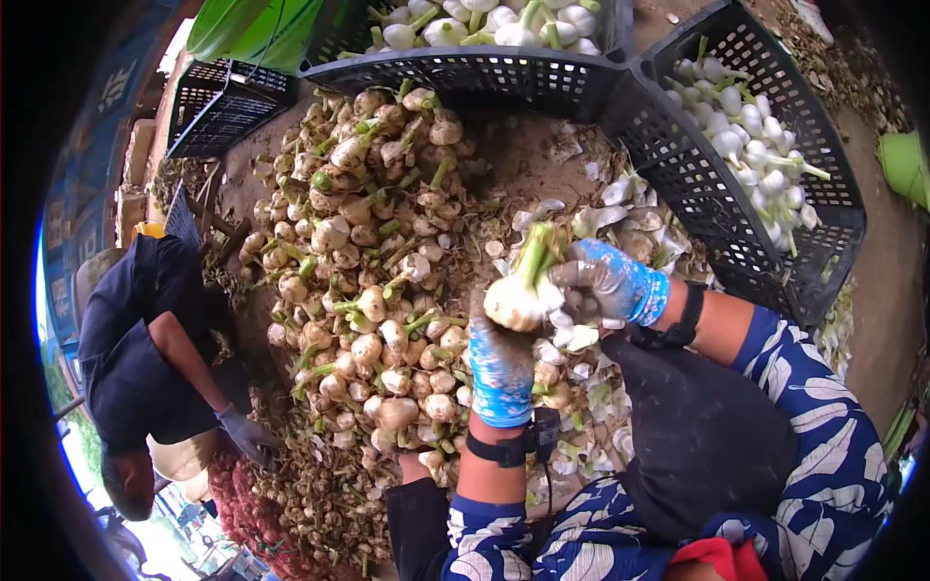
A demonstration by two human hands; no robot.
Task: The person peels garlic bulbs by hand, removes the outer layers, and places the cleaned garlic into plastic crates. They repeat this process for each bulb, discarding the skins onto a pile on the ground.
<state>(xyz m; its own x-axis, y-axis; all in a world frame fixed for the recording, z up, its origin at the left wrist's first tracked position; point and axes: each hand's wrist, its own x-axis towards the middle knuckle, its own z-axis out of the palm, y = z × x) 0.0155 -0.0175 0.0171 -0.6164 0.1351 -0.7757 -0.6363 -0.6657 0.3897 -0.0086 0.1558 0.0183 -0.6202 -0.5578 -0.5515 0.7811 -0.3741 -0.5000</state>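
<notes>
A garlic bulb (515, 302) with a short green stem is held up between my two gloved hands. My left hand (502, 356), in a blue patterned glove with dirty fingers, is closed round its lower side. At the bulb's right, the fingers of my right hand (603, 281) are bent against the stem and peel; whether they hold a tool cannot be made out. Just left of my hands lies a large heap of unpeeled garlic (363, 353). Loose white skins (615, 218) are scattered behind and beneath my hands.
Black crates of cleaned garlic stand at the top (465, 60) and upper right (678, 160). An empty-looking dark crate (228, 108) is at the upper left. A co-worker (145, 339) bends over the heap's left side, near a red net sack (254, 513). A green bucket (903, 167) stands far right.
</notes>
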